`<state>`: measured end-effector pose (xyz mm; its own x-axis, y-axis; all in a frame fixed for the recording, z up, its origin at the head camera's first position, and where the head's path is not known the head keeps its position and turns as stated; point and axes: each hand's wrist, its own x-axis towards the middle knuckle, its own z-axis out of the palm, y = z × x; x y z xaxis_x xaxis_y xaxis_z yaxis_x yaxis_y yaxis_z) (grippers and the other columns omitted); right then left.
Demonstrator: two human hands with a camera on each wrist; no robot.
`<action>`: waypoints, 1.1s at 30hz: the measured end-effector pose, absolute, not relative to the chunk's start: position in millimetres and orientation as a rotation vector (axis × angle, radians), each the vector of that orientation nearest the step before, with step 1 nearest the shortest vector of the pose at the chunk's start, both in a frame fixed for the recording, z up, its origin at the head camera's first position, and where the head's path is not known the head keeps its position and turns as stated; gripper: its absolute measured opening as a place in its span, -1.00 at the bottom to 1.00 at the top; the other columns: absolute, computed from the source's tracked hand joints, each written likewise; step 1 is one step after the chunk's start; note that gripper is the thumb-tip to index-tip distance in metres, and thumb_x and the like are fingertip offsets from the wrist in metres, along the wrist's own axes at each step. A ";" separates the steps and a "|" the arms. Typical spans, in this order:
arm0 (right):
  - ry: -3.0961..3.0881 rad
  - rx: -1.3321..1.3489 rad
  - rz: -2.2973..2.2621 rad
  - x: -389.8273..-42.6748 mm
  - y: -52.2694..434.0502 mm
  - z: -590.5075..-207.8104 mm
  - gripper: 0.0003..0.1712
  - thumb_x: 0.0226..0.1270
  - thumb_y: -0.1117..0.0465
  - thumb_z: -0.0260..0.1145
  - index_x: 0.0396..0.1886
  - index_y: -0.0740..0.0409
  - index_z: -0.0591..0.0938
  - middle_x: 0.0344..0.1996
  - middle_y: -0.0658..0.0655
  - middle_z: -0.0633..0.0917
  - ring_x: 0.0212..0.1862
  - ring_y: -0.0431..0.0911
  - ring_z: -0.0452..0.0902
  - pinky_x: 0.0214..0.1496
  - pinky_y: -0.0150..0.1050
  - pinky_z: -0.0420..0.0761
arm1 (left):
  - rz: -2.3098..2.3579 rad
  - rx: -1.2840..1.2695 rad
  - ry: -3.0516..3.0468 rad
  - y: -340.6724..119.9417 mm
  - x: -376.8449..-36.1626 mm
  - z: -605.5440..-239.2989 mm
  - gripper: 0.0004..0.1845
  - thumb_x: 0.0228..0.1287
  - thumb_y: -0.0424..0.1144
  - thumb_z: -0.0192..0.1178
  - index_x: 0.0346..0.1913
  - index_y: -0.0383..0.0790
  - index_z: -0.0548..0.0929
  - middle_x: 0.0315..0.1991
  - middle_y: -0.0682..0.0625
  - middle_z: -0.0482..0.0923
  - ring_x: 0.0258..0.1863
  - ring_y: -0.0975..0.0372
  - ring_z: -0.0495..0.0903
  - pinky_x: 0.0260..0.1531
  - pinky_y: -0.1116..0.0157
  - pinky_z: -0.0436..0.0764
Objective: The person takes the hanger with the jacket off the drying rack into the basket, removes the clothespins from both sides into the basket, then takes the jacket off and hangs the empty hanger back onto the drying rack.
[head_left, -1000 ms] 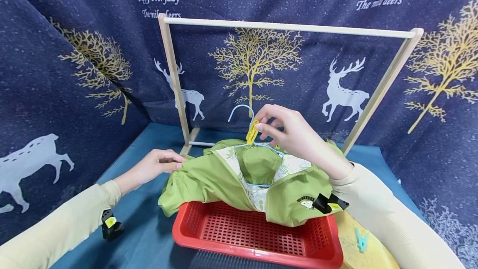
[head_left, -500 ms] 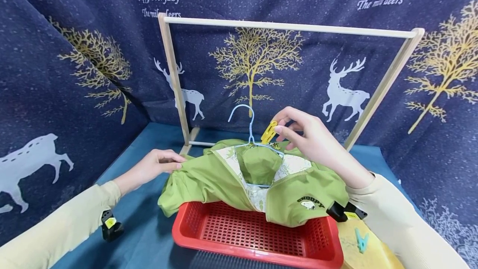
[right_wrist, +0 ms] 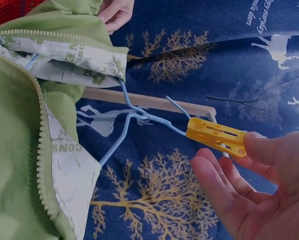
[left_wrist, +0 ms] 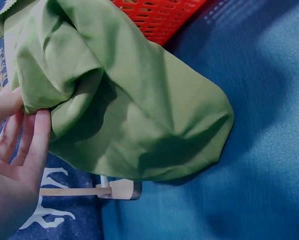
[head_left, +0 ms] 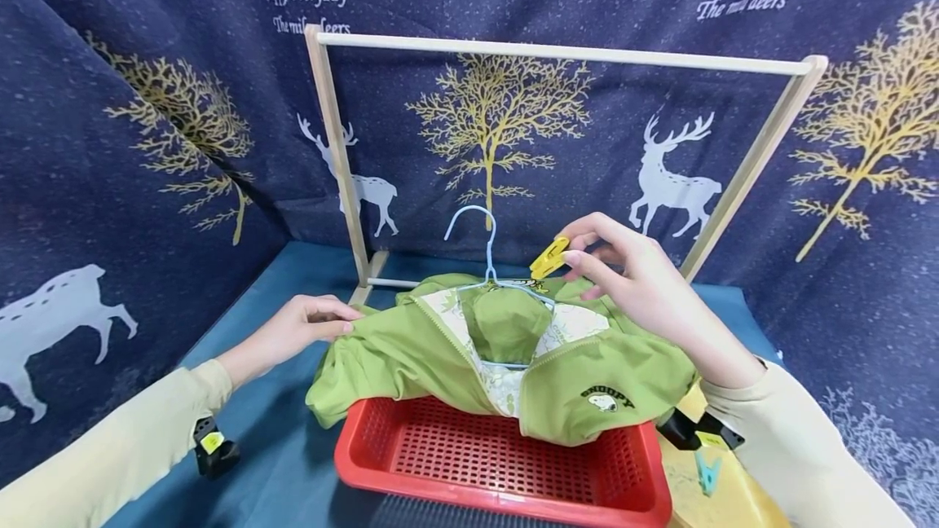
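The green jacket (head_left: pixel 455 349) reads "SNOOPY"; the backdrop (head_left: pixel 147 39) reads "everyday".

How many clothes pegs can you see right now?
2. A yellow peg pinched in the right hand above the jacket; a teal peg on the yellow surface right of the basket. Others may be hidden.

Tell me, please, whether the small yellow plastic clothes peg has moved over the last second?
Yes. The yellow plastic clothes peg, pinched by the right hand, has shifted rightward, away from the pale blue wire hanger's hook it was beside.
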<state>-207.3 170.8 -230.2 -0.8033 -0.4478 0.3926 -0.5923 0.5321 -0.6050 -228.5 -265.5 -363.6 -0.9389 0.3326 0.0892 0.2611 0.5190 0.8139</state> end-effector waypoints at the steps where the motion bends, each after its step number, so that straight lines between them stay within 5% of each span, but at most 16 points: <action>1: -2.578 0.879 1.129 -206.4 172.5 -230.3 -0.75 0.53 0.16 0.14 0.12 0.03 0.53 -0.17 0.14 0.63 -0.27 -0.36 0.68 -0.32 -0.24 0.73 | 1.413 0.523 2.668 -265.6 -228.3 -363.6 -0.70 0.38 -0.20 0.23 0.08 -0.26 0.70 0.01 -0.19 0.66 -0.29 0.40 0.64 -0.25 0.34 0.66; 13: -2.577 0.808 1.164 -198.4 193.6 -230.5 -0.70 0.55 0.14 0.12 0.18 0.08 0.48 -0.13 0.15 0.58 -0.24 -0.37 0.67 -0.33 -0.22 0.74 | 1.420 0.522 2.671 -265.7 -227.9 -364.4 -0.69 0.37 -0.20 0.24 0.08 -0.26 0.69 -0.02 -0.06 0.68 -0.28 0.42 0.65 -0.22 0.26 0.69; 21: -2.570 0.798 1.101 -198.6 212.3 -228.6 -0.70 0.54 0.19 0.13 0.19 0.06 0.48 -0.18 -0.04 0.59 -0.22 -0.41 0.67 -0.36 -0.24 0.73 | 1.437 0.505 2.678 -267.2 -226.1 -364.5 -0.68 0.37 -0.20 0.24 0.09 -0.29 0.69 -0.11 0.11 0.69 -0.28 0.42 0.65 -0.26 0.31 0.68; 33: -2.567 0.727 1.108 -194.7 250.3 -231.0 -0.66 0.53 0.25 0.11 0.24 0.09 0.44 -0.21 -0.13 0.61 -0.24 -0.37 0.70 -0.35 -0.27 0.72 | 1.448 0.536 2.674 -265.5 -230.7 -367.7 -0.71 0.36 -0.21 0.25 0.07 -0.25 0.71 -0.11 0.08 0.69 -0.29 0.41 0.63 -0.24 0.28 0.69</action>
<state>-194.7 250.3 -231.0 -0.8438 -0.3441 0.4118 -0.5357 0.5860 -0.6080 -230.7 -265.5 -367.7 -0.9382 0.3260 0.1159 0.2752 0.5002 0.8210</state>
